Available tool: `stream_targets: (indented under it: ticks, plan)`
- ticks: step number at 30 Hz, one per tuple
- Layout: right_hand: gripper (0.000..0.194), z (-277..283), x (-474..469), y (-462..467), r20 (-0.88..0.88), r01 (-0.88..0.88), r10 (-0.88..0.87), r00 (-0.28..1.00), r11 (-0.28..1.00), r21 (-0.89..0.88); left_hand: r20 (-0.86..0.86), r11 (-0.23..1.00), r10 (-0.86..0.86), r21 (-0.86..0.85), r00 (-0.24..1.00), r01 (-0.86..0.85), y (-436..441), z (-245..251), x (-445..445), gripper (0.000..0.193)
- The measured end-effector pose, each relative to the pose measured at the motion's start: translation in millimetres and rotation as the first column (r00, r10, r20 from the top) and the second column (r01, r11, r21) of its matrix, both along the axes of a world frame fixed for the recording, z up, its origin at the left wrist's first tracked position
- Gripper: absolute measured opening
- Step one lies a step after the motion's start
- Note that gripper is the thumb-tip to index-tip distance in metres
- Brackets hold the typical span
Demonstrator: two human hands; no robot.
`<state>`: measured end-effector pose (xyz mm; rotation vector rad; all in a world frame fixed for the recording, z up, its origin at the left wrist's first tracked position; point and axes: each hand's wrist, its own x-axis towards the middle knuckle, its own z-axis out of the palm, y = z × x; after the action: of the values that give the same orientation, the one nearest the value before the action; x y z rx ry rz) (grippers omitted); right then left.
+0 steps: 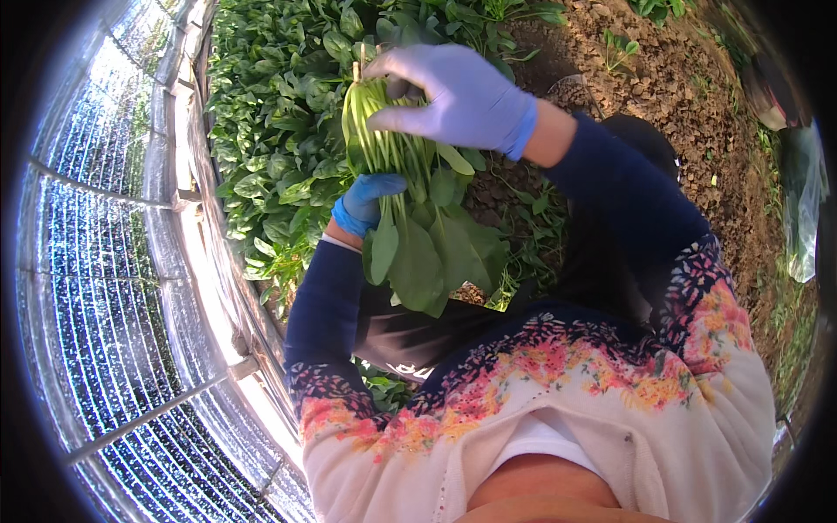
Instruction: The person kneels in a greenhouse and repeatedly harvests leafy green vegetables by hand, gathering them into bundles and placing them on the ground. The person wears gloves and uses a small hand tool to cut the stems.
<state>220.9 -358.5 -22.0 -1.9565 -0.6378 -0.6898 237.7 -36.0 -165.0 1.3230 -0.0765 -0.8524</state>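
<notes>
A bunch of leafy greens [418, 248], seemingly spinach, hangs with its broad leaves down and its pale stems and root ends up. My left hand [371, 199], in a blue glove, is closed around the middle of the stems. Above it, my right hand [444, 98], in a pale violet-blue glove, is at the upper stems near the root ends, with thumb and fingers apart. Whether its fingertips touch the stems is hard to tell. The palm sides of both hands are partly hidden.
Dense growing greens [274, 131] fill the ground ahead and to the left. Bare brown soil [693, 124] with small plants lies to the right. A clear plastic bag [801, 202] is at the far right. Along the left runs a plastic-film greenhouse wall [111, 261] with metal bars.
</notes>
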Motion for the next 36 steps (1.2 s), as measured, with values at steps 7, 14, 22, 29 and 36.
stream_targets:
  ticks: [7,14,22,29,36]
  plan:
    - [0.023,28.8,10.0,-27.0,-0.141,0.154,-0.180,0.974,0.972,-0.176,0.004,1.000,-0.023,0.016,1.000,0.023,-41.6,51.6,-17.0,0.037]
    - [0.036,44.8,8.6,-58.5,-0.085,0.242,-0.277,0.957,0.926,-0.288,0.023,0.998,-0.059,0.022,0.998,0.059,-15.0,27.4,-8.7,0.043]
    - [0.038,2.6,22.9,-24.3,-0.374,-0.222,0.183,0.909,0.973,-0.063,0.005,0.962,-0.262,0.076,0.965,0.261,28.7,-48.5,9.6,0.029]
    - [0.023,54.1,17.4,-77.7,-0.496,0.074,0.091,0.864,0.950,0.302,-0.029,0.996,-0.093,0.010,0.995,0.093,27.1,-34.0,3.2,0.031]
    - [0.058,14.3,8.7,-46.6,-0.384,-0.002,-0.059,0.921,0.987,-0.158,-0.160,0.995,-0.027,-0.100,0.987,0.011,14.9,5.7,-6.6,0.037]
